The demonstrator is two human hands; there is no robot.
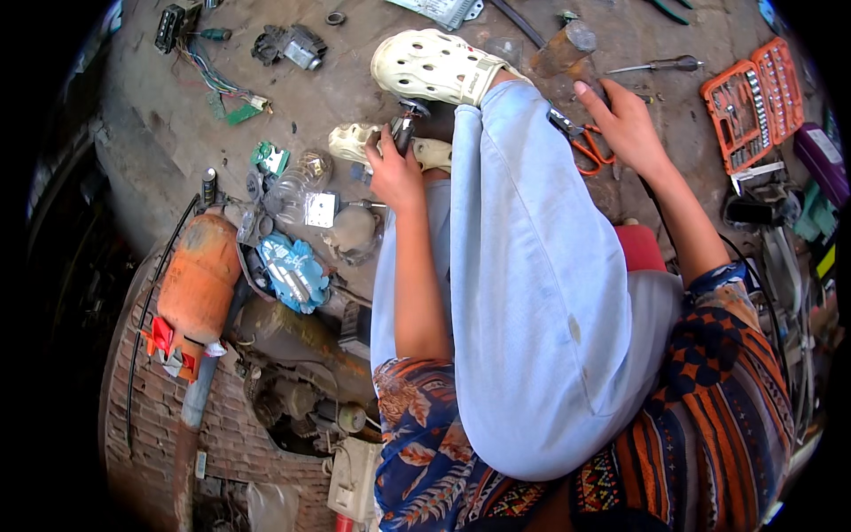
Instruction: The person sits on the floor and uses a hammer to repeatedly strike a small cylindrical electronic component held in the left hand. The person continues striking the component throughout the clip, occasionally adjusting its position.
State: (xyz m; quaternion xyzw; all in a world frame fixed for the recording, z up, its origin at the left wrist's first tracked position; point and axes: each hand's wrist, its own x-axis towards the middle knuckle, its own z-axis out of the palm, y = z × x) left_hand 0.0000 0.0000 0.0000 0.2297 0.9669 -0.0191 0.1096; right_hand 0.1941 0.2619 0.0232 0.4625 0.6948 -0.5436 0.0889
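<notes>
My left hand (397, 180) is closed around a dark handheld tool (403, 135) with a round disc at its far end; it looks like a small grinder. The tool is held beside my cream clogs (434, 66). My right hand (628, 129) reaches forward with thumb and index finger apart, the thumb tip close to a rusty metal cylinder (564, 51). Whether it touches the cylinder I cannot tell. Orange-handled pliers (592, 149) lie between my knee and the right hand. Beyond that hand is a screwdriver (660, 65) with a dark handle.
At the right lies an open orange socket set (743, 115), near a purple box (823, 160). A rusty orange gas cylinder (197, 275) lies at the left, beside a blue crumpled packet (294, 273) and a clear plastic bottle (297, 191). Wires and circuit boards (226, 89) lie far left.
</notes>
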